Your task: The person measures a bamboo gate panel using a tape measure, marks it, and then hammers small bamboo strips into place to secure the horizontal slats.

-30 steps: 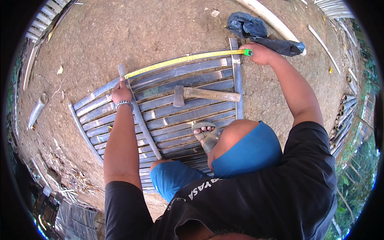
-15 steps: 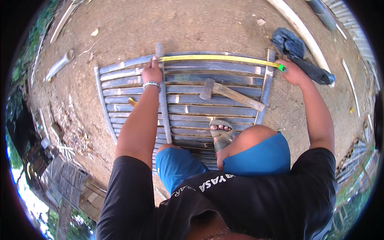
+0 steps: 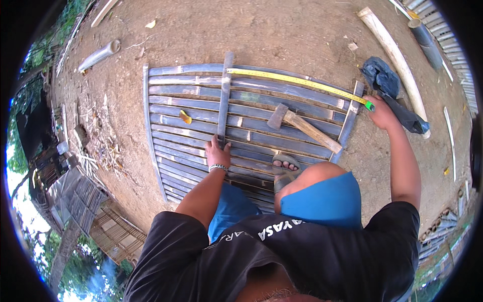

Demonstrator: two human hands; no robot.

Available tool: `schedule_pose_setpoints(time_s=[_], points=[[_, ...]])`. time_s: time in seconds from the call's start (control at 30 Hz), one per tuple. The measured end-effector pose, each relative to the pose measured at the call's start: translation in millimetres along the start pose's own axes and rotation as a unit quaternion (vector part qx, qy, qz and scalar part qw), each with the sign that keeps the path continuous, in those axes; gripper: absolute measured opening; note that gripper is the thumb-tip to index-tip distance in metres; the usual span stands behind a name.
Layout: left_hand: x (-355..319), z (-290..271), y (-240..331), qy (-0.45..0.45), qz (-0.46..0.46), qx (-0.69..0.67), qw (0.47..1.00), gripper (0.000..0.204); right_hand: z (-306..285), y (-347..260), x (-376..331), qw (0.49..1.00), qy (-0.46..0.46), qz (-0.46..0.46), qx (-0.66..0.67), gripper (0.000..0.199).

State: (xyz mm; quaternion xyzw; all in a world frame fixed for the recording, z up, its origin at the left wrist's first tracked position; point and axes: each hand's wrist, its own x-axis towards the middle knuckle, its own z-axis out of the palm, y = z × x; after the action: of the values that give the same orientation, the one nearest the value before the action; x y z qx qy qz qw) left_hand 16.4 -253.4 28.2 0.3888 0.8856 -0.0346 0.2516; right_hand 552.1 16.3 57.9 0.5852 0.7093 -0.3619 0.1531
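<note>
A panel of grey bamboo slats [image 3: 181, 108] lies flat on bare earth. My left hand [image 3: 217, 152] grips the near end of an upright cross slat [image 3: 224, 95] laid over the panel. My right hand [image 3: 381, 113] holds a green tape measure case [image 3: 370, 105] at the panel's right edge. Its yellow tape [image 3: 297, 81] stretches left along the far slats to the cross slat. A wooden-handled hammer [image 3: 303, 127] lies on the slats between my hands. My sandalled foot [image 3: 284, 168] stands on the panel's near part.
A dark cloth bundle [image 3: 383, 75] and a long pale bamboo pole [image 3: 397, 55] lie right of the panel. A short bamboo piece [image 3: 98, 54] lies at the far left. A yellow scrap [image 3: 185, 117] sits on the slats. Bamboo structures [image 3: 85, 201] stand at the lower left.
My left hand has slid down the cross slat toward me, away from the tape's far end. The tape stays stretched and my right hand still holds its case.
</note>
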Motion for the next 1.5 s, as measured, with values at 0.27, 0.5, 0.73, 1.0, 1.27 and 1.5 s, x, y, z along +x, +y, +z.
schedule_pose_setpoints(time_s=[0.27,0.5,0.73,1.0,1.27,1.5], points=[[-1,-2,9,-0.007,0.004,0.02,1.0,0.056,4,14,1,0.999,0.027,-0.026,0.004,0.049],[-2,8,2,0.02,0.009,0.033,0.999,0.056,-1,1,3,1.0,0.001,-0.003,0.007,0.044],[-3,7,1,0.006,0.012,0.019,1.0,0.056,0,0,-3,1.0,-0.001,0.01,0.018,0.045],[0,13,-5,0.003,0.038,0.022,0.999,0.056,12,14,-3,0.999,-0.005,0.023,0.026,0.054],[1,11,-5,0.006,0.043,0.004,0.999,0.057,11,9,-4,0.998,0.001,0.059,0.033,0.057],[3,10,-6,-0.002,0.05,0.038,0.998,0.058,13,17,0,0.999,0.011,0.045,0.016,0.057]])
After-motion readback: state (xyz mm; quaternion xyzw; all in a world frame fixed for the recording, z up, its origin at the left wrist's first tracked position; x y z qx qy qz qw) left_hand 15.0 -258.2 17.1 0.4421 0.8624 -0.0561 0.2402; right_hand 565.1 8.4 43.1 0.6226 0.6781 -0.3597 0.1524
